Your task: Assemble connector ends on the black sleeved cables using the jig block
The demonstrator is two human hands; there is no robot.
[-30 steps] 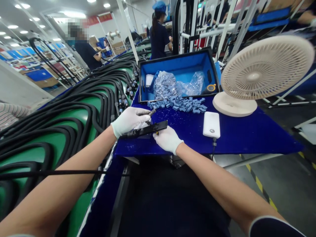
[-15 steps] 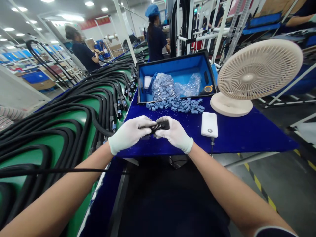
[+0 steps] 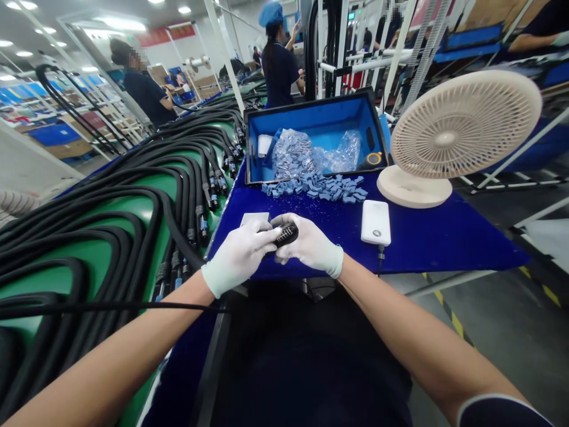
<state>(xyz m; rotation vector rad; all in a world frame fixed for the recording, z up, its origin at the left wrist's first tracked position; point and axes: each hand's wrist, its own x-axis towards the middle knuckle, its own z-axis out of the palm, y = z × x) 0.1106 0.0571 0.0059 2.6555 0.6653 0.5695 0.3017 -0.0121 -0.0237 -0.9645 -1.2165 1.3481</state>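
Both my hands wear white gloves and meet at the near edge of the blue table [image 3: 427, 243]. My left hand [image 3: 237, 256] and my right hand [image 3: 311, 246] together grip a short black ribbed connector [image 3: 285, 234], most of it hidden by my fingers. A thin black cable [image 3: 111, 307] runs from the left toward my left wrist. A small grey-white card [image 3: 253, 219] lies on the table just behind my left hand. A heap of small blue-grey caps [image 3: 320, 188] lies farther back.
A blue bin [image 3: 311, 121] with plastic bags of caps stands at the back of the table. A white power bank [image 3: 376, 222] and a beige fan [image 3: 457, 127] are at the right. Black hoses [image 3: 133, 201] cover the green conveyor at left. Two people stand beyond.
The long black part I held level a second ago is now turned end-on and bunched between both hands. My hands have drawn closer to the table's near edge.
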